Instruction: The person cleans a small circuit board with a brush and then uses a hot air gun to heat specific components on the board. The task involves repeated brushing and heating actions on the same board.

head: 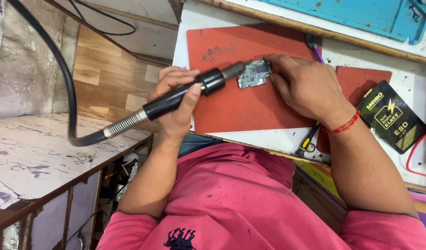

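My left hand (176, 99) grips a black hot-air wand (185, 92) with a metal spring collar and a thick black hose running off to the left. The wand's grey nozzle points at a small green circuit board (253, 74) lying on a red mat (231, 78). My right hand (305, 85) rests on the mat with its fingertips pressed on the board's right edge. A red thread band circles my right wrist.
A black flat packet with yellow print (392, 116) lies right of a smaller red mat (365, 76). A yellow-and-black handled tool (307, 141) pokes out under my right wrist. A blue mat (361, 14) lies at the back. A marble-topped surface (32, 148) stands at the left.
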